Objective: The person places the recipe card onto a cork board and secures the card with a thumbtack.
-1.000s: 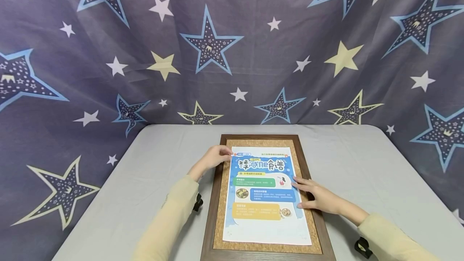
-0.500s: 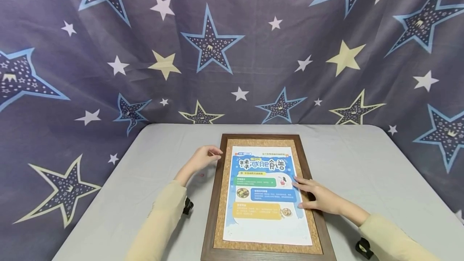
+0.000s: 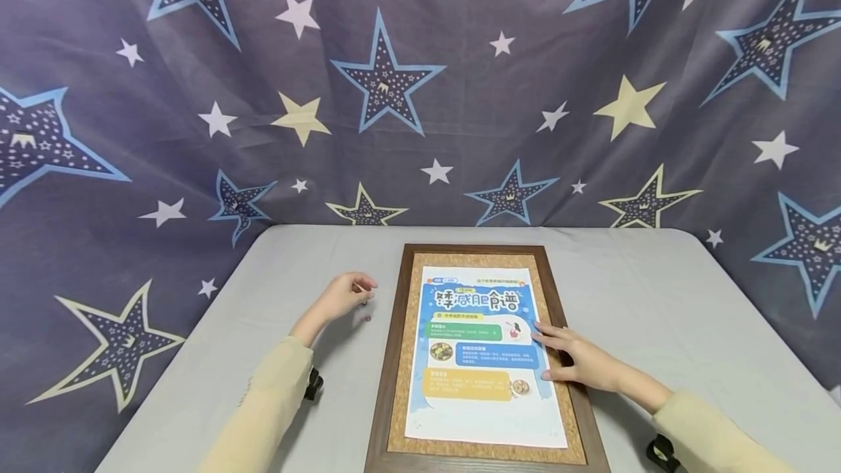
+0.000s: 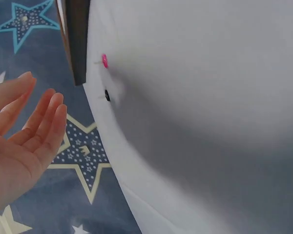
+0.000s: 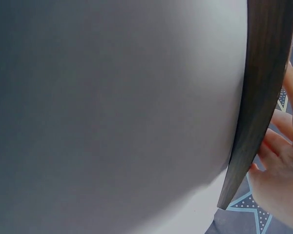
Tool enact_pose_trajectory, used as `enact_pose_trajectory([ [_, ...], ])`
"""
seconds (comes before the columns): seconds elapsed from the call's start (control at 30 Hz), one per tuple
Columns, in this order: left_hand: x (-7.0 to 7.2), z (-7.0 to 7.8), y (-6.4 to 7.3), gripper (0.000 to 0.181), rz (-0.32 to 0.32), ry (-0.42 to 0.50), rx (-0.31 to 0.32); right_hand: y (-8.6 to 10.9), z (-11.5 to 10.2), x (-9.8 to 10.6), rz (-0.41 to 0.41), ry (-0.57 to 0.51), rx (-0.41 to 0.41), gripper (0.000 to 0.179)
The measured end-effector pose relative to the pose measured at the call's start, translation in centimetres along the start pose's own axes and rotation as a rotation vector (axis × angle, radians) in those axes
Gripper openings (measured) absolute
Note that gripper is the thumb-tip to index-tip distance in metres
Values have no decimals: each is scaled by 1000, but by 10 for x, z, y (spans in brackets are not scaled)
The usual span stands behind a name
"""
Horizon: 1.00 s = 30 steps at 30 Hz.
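Observation:
A printed paper sheet (image 3: 486, 418) lies on a cork board (image 3: 473, 260). My right hand (image 3: 581, 362) rests at the sheet's right edge, fingers spread and holding nothing. Away to the left of the board, my left hand (image 3: 342, 296) hovers over the table with loosely bent fingers. No object shows between them in the left wrist view. Close to those fingers are two small push pins on the table, a pink push pin (image 4: 105, 61) and a black push pin (image 4: 107, 95).
A dark wooden frame (image 3: 553, 285) borders the cork board. The grey-covered table (image 3: 657, 290) extends on both sides of it. Behind stands a dark curtain (image 3: 453, 137) printed with stars.
My left hand has left the sheet's upper left corner and moved left, off the board, to the push pins. The right hand has stayed on the sheet.

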<state>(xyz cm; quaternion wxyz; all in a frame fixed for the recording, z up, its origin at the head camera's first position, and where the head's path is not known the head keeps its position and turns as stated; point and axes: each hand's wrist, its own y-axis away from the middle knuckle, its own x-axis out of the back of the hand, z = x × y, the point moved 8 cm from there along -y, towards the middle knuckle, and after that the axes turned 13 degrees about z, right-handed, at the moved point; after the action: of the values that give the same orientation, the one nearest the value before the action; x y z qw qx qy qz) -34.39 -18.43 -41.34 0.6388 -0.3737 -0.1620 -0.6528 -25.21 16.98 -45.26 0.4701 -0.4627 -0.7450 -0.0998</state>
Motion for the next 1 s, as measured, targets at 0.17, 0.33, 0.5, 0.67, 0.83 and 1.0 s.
enact_pose_trajectory([
  [0.17, 1, -5, 3, 13, -15, -32, -35, -1, 1, 0, -4, 7, -3, 66],
  [0.33, -4, -13, 7, 15, -53, -76, 3, -1, 1, 1, -15, -2, -18, 67],
  [0.5, -7, -22, 8, 17, -69, -113, 62, -1, 0, 2, -17, -4, -15, 67],
  [0.67, -11, -28, 9, 16, -91, -141, 56, -1, 0, 1, -18, -9, -16, 67],
  [0.83, -13, -30, 10, 14, -85, -169, 60, 0, 0, 0, -15, -22, -18, 67],
  [1.0, -15, -30, 8, 13, -78, -203, 16, 0, 2, -1, -16, -22, -23, 68],
])
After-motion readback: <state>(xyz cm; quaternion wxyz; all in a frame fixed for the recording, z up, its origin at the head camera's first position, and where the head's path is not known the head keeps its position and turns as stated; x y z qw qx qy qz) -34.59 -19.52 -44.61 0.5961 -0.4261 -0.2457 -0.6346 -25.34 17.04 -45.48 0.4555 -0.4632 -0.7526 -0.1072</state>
